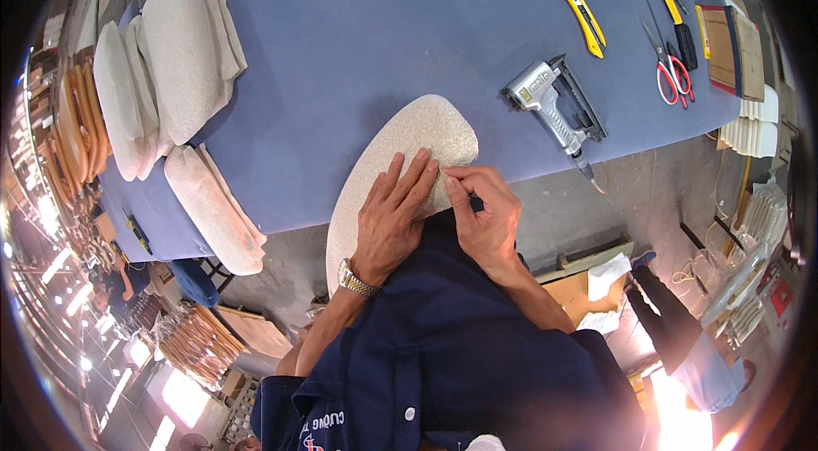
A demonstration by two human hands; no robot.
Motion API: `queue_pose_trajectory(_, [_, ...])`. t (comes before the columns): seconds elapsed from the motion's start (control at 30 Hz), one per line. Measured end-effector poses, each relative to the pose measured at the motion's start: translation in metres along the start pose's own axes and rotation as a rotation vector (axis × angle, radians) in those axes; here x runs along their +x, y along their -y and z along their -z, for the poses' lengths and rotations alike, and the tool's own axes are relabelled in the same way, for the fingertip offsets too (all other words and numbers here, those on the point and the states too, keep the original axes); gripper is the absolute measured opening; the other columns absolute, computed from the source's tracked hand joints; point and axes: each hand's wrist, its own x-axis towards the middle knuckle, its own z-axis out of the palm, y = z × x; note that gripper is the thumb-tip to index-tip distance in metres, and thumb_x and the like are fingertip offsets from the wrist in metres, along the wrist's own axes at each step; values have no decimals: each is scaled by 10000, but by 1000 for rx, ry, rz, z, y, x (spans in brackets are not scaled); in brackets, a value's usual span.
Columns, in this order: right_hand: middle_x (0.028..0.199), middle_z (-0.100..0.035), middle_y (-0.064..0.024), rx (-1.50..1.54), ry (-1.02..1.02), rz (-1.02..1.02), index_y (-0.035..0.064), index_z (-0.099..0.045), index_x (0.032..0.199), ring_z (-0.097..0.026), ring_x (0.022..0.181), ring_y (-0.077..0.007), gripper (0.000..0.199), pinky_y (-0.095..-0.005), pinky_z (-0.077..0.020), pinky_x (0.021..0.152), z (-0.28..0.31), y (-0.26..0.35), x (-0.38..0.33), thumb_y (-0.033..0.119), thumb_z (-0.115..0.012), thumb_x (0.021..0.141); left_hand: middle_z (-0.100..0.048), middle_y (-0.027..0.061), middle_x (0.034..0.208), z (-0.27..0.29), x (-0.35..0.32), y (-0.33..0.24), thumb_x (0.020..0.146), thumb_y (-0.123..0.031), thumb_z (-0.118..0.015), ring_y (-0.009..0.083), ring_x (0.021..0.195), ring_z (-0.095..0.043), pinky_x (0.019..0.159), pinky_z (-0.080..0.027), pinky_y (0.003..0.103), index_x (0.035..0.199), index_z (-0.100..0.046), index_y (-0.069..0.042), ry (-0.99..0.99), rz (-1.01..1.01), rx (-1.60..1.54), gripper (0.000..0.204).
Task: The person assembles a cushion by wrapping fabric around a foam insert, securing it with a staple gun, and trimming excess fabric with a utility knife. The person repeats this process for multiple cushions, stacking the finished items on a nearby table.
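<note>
A long, rounded cushion panel covered in beige textured fabric (375,165) lies partly on the blue table and reaches past its near edge toward my body. My left hand (394,208) rests flat on the fabric, fingers stretched out and close together. Beside its fingertips, my right hand (484,211) is closed in a pinch against the panel's right side, thumb against forefinger. What sits between those fingertips is too small to make out. To the right of the panel, a silver staple gun (550,106) lies on its side, its hose fitting toward the near edge.
Farther back on the blue table (366,16) lie a yellow utility knife (584,20), red-handled scissors (670,76) and a yellow-black screwdriver (677,16). Similar beige panels (177,54) are stacked at the left. A wooden block (734,50) stands at the right edge. Another person (682,340) is at the lower right.
</note>
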Motion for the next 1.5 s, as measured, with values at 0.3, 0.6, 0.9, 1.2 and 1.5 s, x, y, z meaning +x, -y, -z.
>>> queue_pose_trajectory(0.3, [945, -734, -143, 55, 11, -155, -44, -657, 842, -679, 826, -198, 156, -305, -525, 764, 3, 4, -2, 44, -714, 958, -463, 65, 1612, 4, 3, -3, 765, 23, -690, 349, 1473, -436, 1161, -426, 454, 1516, -534, -196, 61, 21, 13, 798])
queue_pose_trajectory(0.6, [983, -653, -97, 27, -2, -133, -21, -613, 801, -571, 807, -147, 199, -277, -464, 712, 3, -4, -6, 46, -694, 969, -427, 10, 1639, -2, -1, 0, 763, 39, -669, 334, 1439, -464, 1129, -422, 470, 1541, -497, -344, 51, 51, -19, 884])
queue_pose_trajectory(0.9, [950, -520, -62, 184, 13, -195, 5, -547, 779, -469, 804, -127, 242, -277, -408, 682, -9, -31, -5, 53, -693, 966, -467, 49, 1605, 5, 8, 1, 668, 102, -648, 358, 1426, -487, 1131, -478, 458, 1507, -539, -252, 50, 29, -10, 917])
queue_pose_trajectory(1.2, [909, -480, -31, 360, 81, -183, 34, -540, 757, -430, 793, -116, 292, -264, -368, 668, -13, -55, -1, 120, -680, 998, -233, 269, 1679, 24, 35, 13, 956, -485, -692, 504, 1541, -217, 1199, -264, 635, 1634, -290, -138, 315, 144, -356, 862])
queue_pose_trajectory(1.5, [936, -453, -15, 554, 196, -152, 49, -547, 849, -408, 902, -143, 283, -295, -357, 818, -17, -88, -5, 217, -581, 1074, -253, 311, 1654, -1, 50, 17, 1028, -462, -584, 511, 1536, -216, 1254, -217, 529, 1630, -225, -40, 295, 155, -125, 818])
